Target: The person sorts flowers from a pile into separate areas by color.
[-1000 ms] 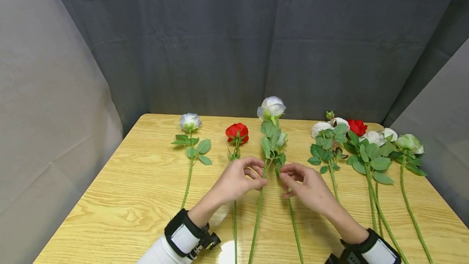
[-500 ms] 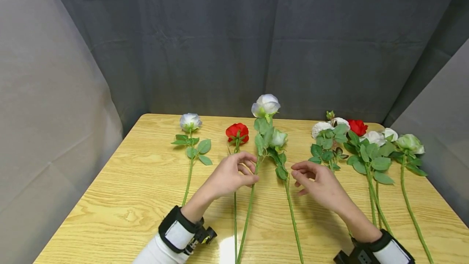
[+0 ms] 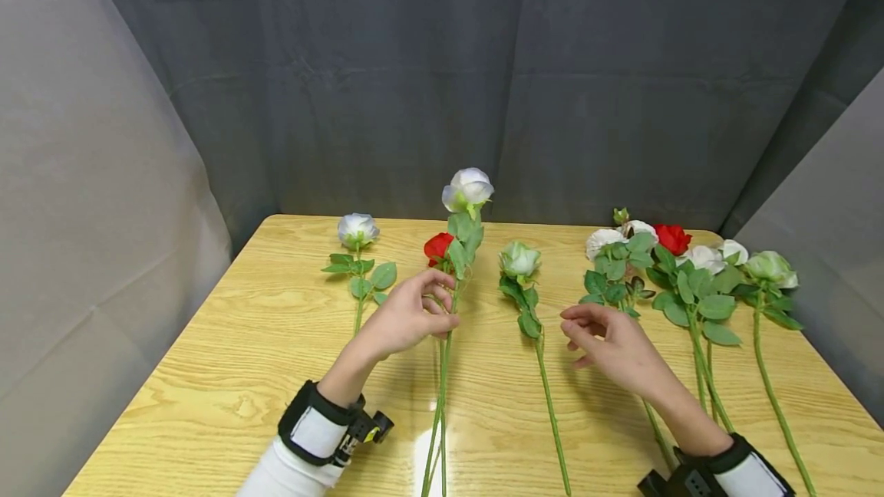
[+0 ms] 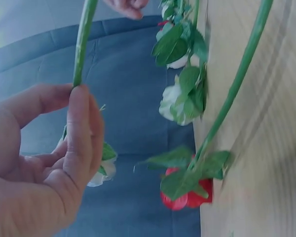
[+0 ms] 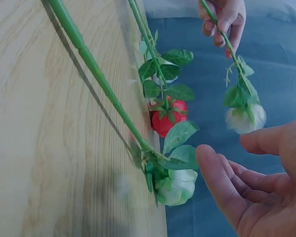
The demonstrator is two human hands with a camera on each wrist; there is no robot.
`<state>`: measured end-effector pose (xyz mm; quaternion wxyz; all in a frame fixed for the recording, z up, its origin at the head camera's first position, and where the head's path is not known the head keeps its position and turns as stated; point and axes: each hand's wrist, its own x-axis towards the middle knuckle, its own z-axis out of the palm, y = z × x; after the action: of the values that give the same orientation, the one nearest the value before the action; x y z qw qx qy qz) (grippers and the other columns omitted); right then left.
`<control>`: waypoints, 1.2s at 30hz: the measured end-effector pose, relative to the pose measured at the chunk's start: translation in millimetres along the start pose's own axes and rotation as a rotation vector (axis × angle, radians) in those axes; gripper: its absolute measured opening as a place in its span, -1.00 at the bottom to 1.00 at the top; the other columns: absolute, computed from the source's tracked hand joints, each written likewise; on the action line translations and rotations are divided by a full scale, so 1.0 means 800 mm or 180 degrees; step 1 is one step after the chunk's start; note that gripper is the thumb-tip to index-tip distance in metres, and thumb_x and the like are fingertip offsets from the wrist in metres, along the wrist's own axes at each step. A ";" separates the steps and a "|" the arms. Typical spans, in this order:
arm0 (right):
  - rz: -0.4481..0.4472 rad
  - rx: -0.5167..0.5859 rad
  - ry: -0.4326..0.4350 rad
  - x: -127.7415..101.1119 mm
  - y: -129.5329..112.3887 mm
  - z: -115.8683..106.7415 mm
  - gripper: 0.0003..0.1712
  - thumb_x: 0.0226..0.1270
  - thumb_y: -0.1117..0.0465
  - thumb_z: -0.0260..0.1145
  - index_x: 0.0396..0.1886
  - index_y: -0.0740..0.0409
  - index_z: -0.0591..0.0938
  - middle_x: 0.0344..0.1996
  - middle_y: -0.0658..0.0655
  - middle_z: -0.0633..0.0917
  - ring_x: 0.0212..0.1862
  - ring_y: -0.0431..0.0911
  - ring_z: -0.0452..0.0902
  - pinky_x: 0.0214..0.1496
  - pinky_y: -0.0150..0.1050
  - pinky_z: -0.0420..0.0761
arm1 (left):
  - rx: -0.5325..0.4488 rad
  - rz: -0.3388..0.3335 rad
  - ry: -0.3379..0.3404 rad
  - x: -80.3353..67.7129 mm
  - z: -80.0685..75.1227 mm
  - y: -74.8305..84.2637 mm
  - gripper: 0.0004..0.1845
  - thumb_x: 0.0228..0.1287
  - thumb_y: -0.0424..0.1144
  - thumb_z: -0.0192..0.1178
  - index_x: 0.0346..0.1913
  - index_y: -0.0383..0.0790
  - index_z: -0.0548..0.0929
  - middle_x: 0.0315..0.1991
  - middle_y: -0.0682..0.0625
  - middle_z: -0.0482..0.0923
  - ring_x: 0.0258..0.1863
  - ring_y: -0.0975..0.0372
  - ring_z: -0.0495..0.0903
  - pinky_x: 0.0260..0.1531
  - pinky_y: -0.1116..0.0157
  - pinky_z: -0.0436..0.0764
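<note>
My left hand [image 3: 410, 314] pinches the green stem of a white rose [image 3: 468, 189] between thumb and fingers, as the left wrist view also shows. That rose is raised off the table, its bloom standing against the dark curtain. Below it lies a red rose [image 3: 437, 248], partly covered by the lifted rose's leaves. A pale green rose [image 3: 519, 261] lies on the table between my hands. Beside its stem, on the right, my right hand [image 3: 615, 343] hovers with fingers bent loosely and a gap between thumb and fingertips [image 5: 205, 152]; nothing is in it.
Another white rose [image 3: 357, 228] lies at the left of the wooden table [image 3: 228, 343]. On the right side is a group of several flowers, including a red rose [image 3: 672, 240] and a pale green rose [image 3: 770, 268]. A dark grey curtain [image 3: 387, 98] hangs behind the table.
My left hand has carried the white rose leftward, from above the pale green rose to over the red one. My right hand has drawn back to the right, away from the pale green rose's stem.
</note>
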<state>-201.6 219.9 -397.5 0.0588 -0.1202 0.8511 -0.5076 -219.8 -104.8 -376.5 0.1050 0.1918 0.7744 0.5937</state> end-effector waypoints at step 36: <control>0.0211 -0.0332 -0.0064 -0.008 0.014 -0.020 -0.49 0.60 0.10 0.24 0.27 0.44 0.51 -0.03 0.30 0.66 -0.11 0.12 0.62 -0.32 -0.12 0.73 | 0.1203 -0.1008 0.0606 -0.010 -0.080 -0.030 -0.53 0.31 -0.47 0.30 0.24 -0.42 0.44 -0.33 -0.15 0.56 -0.41 -0.04 0.69 -0.30 0.08 0.68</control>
<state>-200.8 240.5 -399.6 0.0778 -0.1000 0.8793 -0.4592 -241.5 -169.9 -382.2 0.0855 0.0277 0.8983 0.4300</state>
